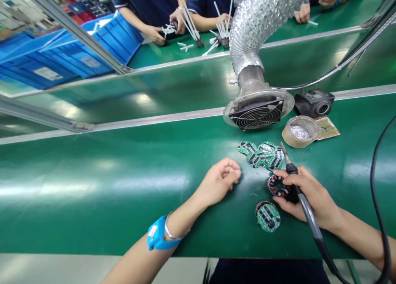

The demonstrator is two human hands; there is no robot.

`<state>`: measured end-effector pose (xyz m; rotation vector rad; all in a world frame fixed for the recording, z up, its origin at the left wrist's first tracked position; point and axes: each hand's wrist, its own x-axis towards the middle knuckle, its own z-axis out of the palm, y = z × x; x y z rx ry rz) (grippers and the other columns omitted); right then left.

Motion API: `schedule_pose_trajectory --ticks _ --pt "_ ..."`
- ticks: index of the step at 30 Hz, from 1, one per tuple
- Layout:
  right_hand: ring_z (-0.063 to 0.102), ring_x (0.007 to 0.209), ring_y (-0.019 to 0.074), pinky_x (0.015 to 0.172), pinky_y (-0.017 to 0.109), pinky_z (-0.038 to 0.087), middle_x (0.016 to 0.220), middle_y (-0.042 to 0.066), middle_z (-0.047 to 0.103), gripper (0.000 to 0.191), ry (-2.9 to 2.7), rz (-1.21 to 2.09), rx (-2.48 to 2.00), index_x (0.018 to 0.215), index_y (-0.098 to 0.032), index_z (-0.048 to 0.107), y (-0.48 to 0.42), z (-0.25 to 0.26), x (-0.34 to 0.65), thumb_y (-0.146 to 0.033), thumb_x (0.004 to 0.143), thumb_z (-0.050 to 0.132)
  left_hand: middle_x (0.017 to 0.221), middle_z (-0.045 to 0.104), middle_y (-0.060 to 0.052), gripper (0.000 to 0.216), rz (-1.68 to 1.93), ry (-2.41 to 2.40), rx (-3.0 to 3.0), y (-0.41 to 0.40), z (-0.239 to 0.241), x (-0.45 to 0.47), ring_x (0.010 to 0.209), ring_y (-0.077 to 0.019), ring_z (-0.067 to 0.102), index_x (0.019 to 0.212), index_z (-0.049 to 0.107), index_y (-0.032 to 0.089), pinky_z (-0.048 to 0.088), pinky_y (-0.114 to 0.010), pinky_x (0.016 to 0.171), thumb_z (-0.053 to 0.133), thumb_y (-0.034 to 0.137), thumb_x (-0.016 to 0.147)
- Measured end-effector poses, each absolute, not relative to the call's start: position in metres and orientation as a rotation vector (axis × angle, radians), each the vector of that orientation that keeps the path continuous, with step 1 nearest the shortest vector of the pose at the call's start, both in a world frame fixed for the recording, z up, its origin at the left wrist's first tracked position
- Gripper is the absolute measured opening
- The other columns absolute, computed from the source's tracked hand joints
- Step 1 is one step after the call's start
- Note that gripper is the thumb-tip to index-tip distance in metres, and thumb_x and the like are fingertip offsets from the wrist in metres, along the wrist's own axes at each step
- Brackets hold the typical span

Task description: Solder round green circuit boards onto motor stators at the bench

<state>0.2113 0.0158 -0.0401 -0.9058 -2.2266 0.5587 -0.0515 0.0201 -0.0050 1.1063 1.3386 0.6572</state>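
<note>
My left hand point(220, 180) rests on the green bench with its fingers curled in; nothing shows in it. My right hand point(312, 195) holds two things. A soldering iron point(305, 205) lies across its fingers, tip pointing up and away from me. The thumb and fingertips also grip a round motor stator point(275, 186) with copper windings. Just below it on the bench is a round green circuit board point(268, 217) with red wire at its edge. Between and beyond my hands, several loose round circuit boards point(261, 154) lie in an overlapping cluster.
A fume extractor hood point(258, 109) on a silver duct point(247, 32) hangs over the bench. Behind my right hand stand a solder pot point(300, 132) and a black iron holder point(315, 102). A black cable point(375, 185) loops at right. Co-workers' hands and blue bins point(89, 49) are across.
</note>
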Motion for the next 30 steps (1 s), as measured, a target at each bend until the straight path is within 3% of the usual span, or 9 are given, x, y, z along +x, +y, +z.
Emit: schedule_pose_trajectory --ticks 3,8,12,15,18,20,26,30 --pt "0.061 0.090 0.0214 0.077 0.037 0.055 0.119 0.011 0.066 0.038 -2.210 0.559 -0.900 0.109 -0.023 0.049 0.014 -0.043 0.210 -0.019 0.080 0.071 0.069 0.060 0.002 0.022 0.478 1.227 1.402 0.021 -0.001 -0.035 0.058 -0.0094 0.051 0.087 0.058 0.016 0.038 -0.021 0.054 0.066 0.035 0.078" --pt "0.062 0.097 0.0224 0.080 0.038 0.055 0.119 0.011 0.065 0.036 -2.216 0.602 -0.836 0.110 -0.022 0.049 0.014 -0.043 0.209 -0.016 0.081 0.069 0.054 0.049 0.004 0.028 0.479 1.419 1.660 0.037 0.001 -0.034 0.051 -0.0099 0.043 0.067 0.055 0.016 0.031 -0.022 0.050 0.052 0.032 0.090" --pt "0.063 0.098 0.0233 0.081 0.040 0.055 0.122 0.012 0.065 0.040 -2.230 0.585 -0.823 0.113 -0.023 0.047 0.018 -0.047 0.210 -0.017 0.080 0.069 0.081 0.062 -0.004 0.018 0.733 1.532 2.014 0.053 -0.009 -0.044 0.074 -0.0170 0.056 0.091 0.063 0.016 0.046 -0.030 0.068 0.058 0.032 0.088" --pt "0.063 0.099 0.0237 0.081 0.040 0.055 0.126 0.013 0.064 0.041 -2.233 0.571 -0.835 0.113 -0.023 0.046 0.022 -0.045 0.213 -0.015 0.079 0.068 0.098 0.065 -0.009 0.021 0.844 1.367 2.287 0.056 -0.022 -0.045 0.094 -0.0221 0.059 0.101 0.065 0.017 0.048 -0.038 0.084 0.068 0.029 0.083" --pt "0.063 0.102 0.0252 0.084 0.043 0.055 0.129 0.014 0.062 0.042 -2.221 0.575 -0.825 0.114 -0.024 0.046 0.024 -0.033 0.212 -0.018 0.078 0.068 0.087 0.068 -0.004 0.003 1.014 1.158 2.401 0.051 -0.028 -0.047 0.087 -0.0172 0.062 0.087 0.065 0.020 0.049 -0.033 0.082 0.062 0.020 0.088" --pt "0.063 0.105 0.0269 0.086 0.044 0.054 0.128 0.014 0.063 0.043 -2.168 0.562 -0.857 0.114 -0.023 0.045 0.024 -0.023 0.208 -0.022 0.078 0.069 0.085 0.070 -0.002 0.009 1.125 0.969 2.523 0.047 -0.026 -0.049 0.083 -0.0148 0.064 0.086 0.065 0.022 0.049 -0.030 0.078 0.058 0.016 0.089" --pt "0.064 0.108 0.0239 0.086 0.036 0.055 0.120 0.009 0.068 0.038 -2.059 0.543 -0.909 0.111 -0.024 0.046 0.020 -0.005 0.187 -0.021 0.082 0.070 0.085 0.074 0.000 0.006 1.236 0.610 2.833 0.037 -0.011 -0.043 0.078 -0.0143 0.066 0.090 0.065 0.023 0.050 -0.028 0.070 0.060 0.019 0.089" --pt "0.064 0.110 0.0224 0.089 0.034 0.055 0.115 0.006 0.069 0.036 -2.097 0.533 -0.926 0.112 -0.025 0.047 0.021 -0.005 0.200 -0.018 0.083 0.067 0.095 0.075 -0.004 0.020 1.160 0.844 2.731 0.040 -0.017 -0.040 0.086 -0.0153 0.068 0.105 0.065 0.022 0.053 -0.029 0.076 0.051 0.015 0.094"
